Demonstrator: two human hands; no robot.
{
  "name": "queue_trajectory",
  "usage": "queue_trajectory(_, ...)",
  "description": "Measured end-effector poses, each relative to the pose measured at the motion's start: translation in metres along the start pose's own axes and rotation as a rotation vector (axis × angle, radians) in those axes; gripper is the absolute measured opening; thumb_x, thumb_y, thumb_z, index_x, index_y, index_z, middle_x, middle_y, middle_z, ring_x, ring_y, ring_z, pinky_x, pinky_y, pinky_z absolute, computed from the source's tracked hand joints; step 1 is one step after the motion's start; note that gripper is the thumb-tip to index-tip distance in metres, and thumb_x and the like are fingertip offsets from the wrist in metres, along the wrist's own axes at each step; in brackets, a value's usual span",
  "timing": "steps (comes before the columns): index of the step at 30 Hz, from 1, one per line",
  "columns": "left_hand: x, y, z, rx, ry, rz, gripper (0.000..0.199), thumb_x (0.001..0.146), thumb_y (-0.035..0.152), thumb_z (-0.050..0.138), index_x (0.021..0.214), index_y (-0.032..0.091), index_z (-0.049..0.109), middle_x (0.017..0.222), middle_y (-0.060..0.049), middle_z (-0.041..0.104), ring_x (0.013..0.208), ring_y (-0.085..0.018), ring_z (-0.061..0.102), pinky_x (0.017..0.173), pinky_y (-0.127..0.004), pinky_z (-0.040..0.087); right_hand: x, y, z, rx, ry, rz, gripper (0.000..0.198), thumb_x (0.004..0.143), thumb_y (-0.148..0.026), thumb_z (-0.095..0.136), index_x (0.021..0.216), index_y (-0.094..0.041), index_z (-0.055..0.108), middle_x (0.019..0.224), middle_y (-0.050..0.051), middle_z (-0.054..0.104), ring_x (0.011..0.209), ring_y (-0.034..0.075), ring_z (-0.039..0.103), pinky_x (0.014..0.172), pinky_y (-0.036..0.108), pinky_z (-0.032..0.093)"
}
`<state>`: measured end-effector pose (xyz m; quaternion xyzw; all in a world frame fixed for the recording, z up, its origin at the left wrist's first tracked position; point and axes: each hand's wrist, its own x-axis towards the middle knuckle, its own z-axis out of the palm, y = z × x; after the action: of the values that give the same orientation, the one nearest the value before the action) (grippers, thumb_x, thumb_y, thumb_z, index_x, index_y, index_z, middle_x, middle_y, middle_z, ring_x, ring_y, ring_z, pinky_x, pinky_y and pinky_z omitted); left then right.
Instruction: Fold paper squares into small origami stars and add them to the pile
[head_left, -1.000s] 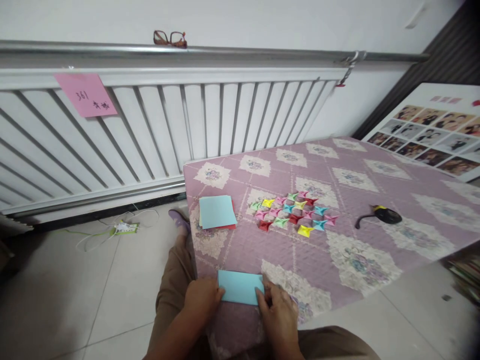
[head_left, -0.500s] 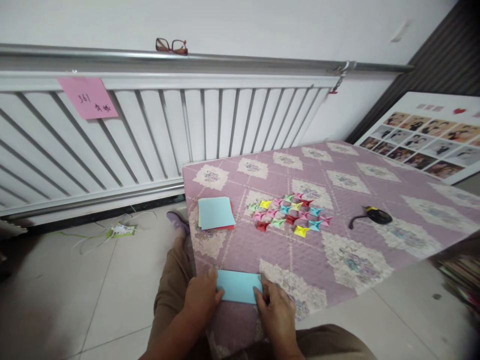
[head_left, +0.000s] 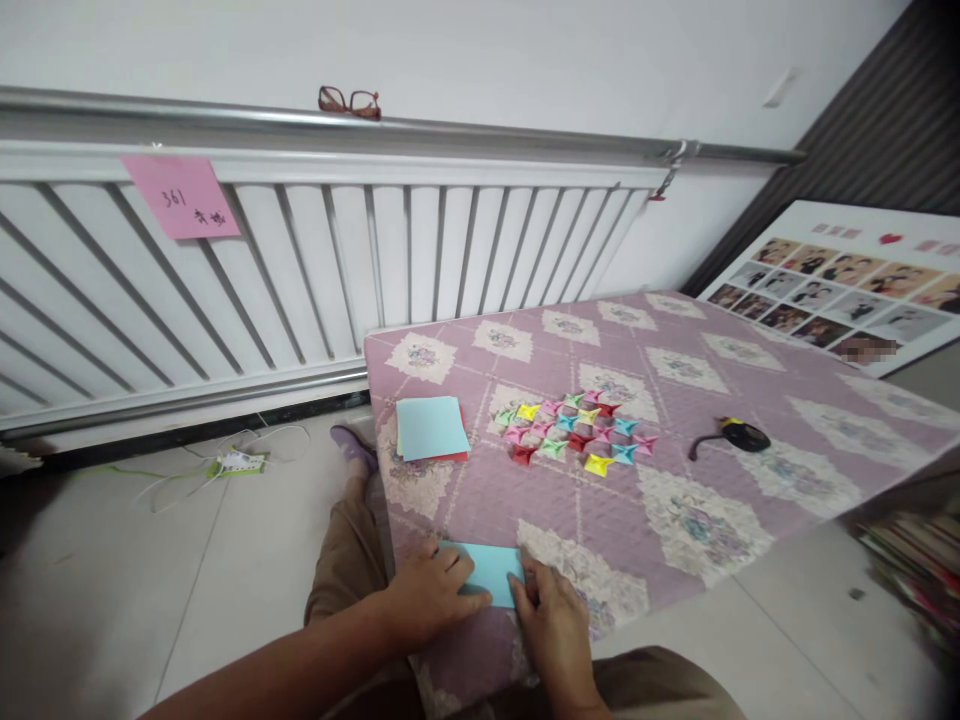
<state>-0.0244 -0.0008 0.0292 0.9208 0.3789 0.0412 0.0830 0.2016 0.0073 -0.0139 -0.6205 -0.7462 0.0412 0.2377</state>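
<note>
A folded light-blue sheet of paper lies flat at the near left corner of the cloth-covered table. My left hand rests over its left half, fingers spread a little and thumb stretched along the near edge. That hand hides the paper's left end. At the right end, my right hand pinches the paper between thumb and fingers. Beyond my left hand sits a stack of square paper, light blue on top with red and pale yellow edges showing. Several small folded paper pieces in mixed colours stand in rows to its right.
A black-and-yellow object with a curved cord-like end lies at the table's right. Behind the table runs a white radiator with a pink note. Glasses rest on the pipe. A photo board leans at the right.
My left hand has let go of the paper's left edge and moved right onto the sheet, its forearm now slanting in from the left. My right hand keeps its place. The view has shifted slightly.
</note>
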Motion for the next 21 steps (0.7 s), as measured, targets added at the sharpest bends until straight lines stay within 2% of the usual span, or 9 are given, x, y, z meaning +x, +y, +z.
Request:
queue_trajectory(5,0.001,0.001,-0.005,0.037,-0.005,0.035,0.031,0.098,0.034,0.035,0.125,0.036,0.049,0.108,-0.008,0.056,0.099,-0.024,0.047,0.084,-0.040,0.031,-0.001,0.006,-0.009,0.032,0.102,-0.065,0.035,0.093,-0.042,0.037,0.098,-0.018,0.062,0.087,0.009,0.068,0.081,0.023,0.060,0.076,0.038,0.046)
queue_trajectory(7,0.001,0.001,-0.005,0.056,-0.001,0.035,0.031,0.099,0.035,0.032,0.124,0.036,0.049,0.108,-0.007,0.055,0.099,-0.024,0.047,0.084,-0.040,0.031,-0.006,-0.001,-0.013,0.016,0.131,-0.144,0.031,0.093,-0.039,0.039,0.098,-0.020,0.062,0.093,0.009,0.068,0.087,0.023,0.060,0.079,0.039,0.046)
queue_trajectory(10,0.002,0.000,-0.003,0.078,0.010,0.028,0.029,0.099,0.035,0.031,0.118,0.034,0.052,0.111,-0.007,0.054,0.098,-0.024,0.046,0.084,-0.040,0.030,-0.021,-0.017,-0.012,0.012,0.050,-0.368,0.025,0.092,-0.033,0.042,0.105,-0.025,0.062,0.098,0.004,0.069,0.092,0.021,0.062,0.082,0.037,0.046)
queue_trajectory(12,0.002,0.000,-0.001,0.093,0.014,0.038,0.028,0.099,0.035,0.031,0.111,0.031,0.056,0.112,-0.007,0.054,0.098,-0.024,0.046,0.083,-0.041,0.031,-0.031,-0.025,-0.006,0.012,-0.003,-0.444,0.027,0.091,-0.032,0.043,0.111,-0.026,0.061,0.101,0.003,0.069,0.092,0.020,0.064,0.083,0.035,0.048)
queue_trajectory(15,0.003,-0.001,0.000,0.107,0.021,0.056,0.027,0.098,0.035,0.032,0.105,0.028,0.058,0.110,-0.007,0.054,0.098,-0.025,0.046,0.083,-0.041,0.031,-0.042,-0.025,0.004,-0.005,-0.013,-0.456,0.032,0.091,-0.032,0.042,0.117,-0.023,0.058,0.107,0.005,0.068,0.096,0.020,0.064,0.083,0.033,0.050)
queue_trajectory(21,-0.004,-0.004,-0.002,0.094,0.064,0.052,0.025,0.098,0.035,0.035,0.112,0.032,0.055,0.117,-0.006,0.054,0.101,-0.023,0.047,0.085,-0.039,0.031,-0.045,-0.012,0.008,-0.066,-0.015,-0.513,0.037,0.091,-0.038,0.044,0.123,-0.023,0.055,0.110,0.006,0.067,0.099,0.021,0.063,0.084,0.035,0.049)
